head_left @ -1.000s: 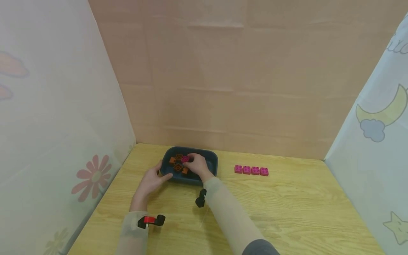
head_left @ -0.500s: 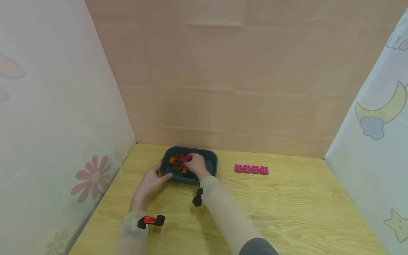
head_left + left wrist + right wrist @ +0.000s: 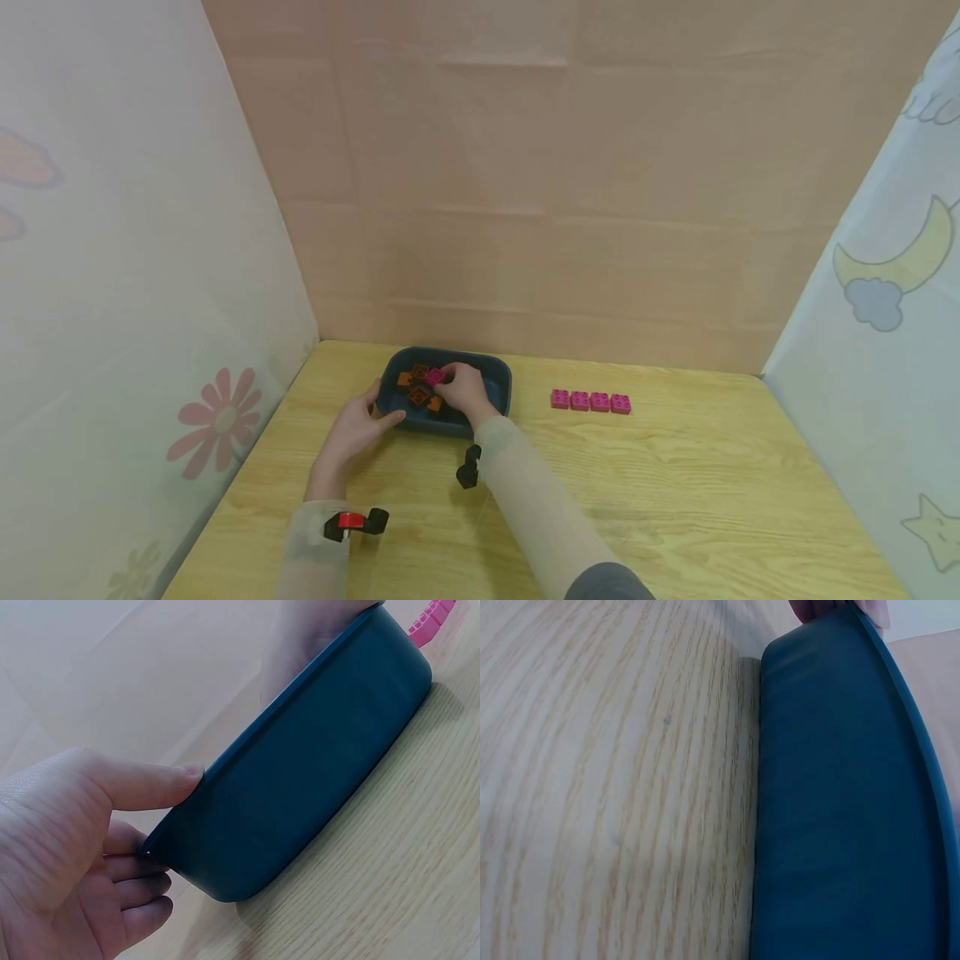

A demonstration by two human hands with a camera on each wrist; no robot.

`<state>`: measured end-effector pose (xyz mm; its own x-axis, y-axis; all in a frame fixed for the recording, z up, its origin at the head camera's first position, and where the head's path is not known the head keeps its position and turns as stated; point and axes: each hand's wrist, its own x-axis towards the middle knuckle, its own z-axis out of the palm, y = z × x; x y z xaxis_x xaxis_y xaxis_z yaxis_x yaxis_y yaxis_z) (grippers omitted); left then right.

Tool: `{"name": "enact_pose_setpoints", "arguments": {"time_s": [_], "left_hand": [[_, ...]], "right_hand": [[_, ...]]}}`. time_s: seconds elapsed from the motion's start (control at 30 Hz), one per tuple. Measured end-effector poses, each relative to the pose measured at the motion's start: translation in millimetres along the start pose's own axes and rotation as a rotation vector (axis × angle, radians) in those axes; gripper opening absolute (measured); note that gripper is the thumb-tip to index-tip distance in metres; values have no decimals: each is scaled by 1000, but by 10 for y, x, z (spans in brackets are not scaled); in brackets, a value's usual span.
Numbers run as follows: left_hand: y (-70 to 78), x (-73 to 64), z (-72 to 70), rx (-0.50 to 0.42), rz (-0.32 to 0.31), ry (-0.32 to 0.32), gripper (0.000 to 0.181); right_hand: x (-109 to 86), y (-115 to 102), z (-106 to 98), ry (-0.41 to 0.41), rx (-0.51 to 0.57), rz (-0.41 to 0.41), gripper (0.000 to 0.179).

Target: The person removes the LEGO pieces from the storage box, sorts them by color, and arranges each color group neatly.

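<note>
My left hand [image 3: 358, 427] grips the left end of a dark blue plastic tub [image 3: 498, 387], thumb at the rim and fingers against the outer wall; the left wrist view shows this grip from close by. Inside the tub, on its left half, lie several orange toy building bricks [image 3: 418, 397]. My right hand [image 3: 465, 388] reaches over the near rim and pinches a pink toy building brick [image 3: 434, 377] among the orange ones. The tub wall [image 3: 840, 787] fills much of the right wrist view, hiding the right hand and the brick there.
Several pink bricks [image 3: 590, 402] stand in a straight row on the wooden table [image 3: 675, 475], right of the tub. A brown paper backdrop [image 3: 525, 208] rises behind the table. Printed cloth walls [image 3: 135, 275] flank the left and right sides.
Hardly anything differs. The right forearm has shifted slightly to the left, while the left hand, the tub and the row of pink bricks stay put.
</note>
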<state>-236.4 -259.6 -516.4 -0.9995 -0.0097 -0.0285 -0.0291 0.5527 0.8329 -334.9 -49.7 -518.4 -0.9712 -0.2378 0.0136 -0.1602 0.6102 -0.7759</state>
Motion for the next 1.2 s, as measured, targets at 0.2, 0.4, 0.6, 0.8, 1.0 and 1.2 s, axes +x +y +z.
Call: {"name": "enact_pose_setpoints", "arguments": {"time_s": [0.2, 0.4, 0.6, 0.8, 1.0, 1.2], "left_hand": [[9, -21, -9, 3, 2, -6, 90], [-8, -40, -30, 11, -1, -8, 91], [-31, -30, -44, 6, 8, -8, 92], [-33, -19, -38, 20, 5, -10, 93], [-19, -19, -29, 36, 8, -9, 92], [3, -21, -26, 32, 25, -11, 92]], "right_hand": [[-7, -9, -46, -17, 16, 3, 30], [-6, -37, -118, -35, 58, 6, 35], [7, -33, -215, -24, 72, -32, 38], [-9, 44, -317, -50, 181, -53, 38], [-78, 151, -503, -45, 465, -94, 40], [-190, 292, -834, -65, 716, -109, 46]]}}
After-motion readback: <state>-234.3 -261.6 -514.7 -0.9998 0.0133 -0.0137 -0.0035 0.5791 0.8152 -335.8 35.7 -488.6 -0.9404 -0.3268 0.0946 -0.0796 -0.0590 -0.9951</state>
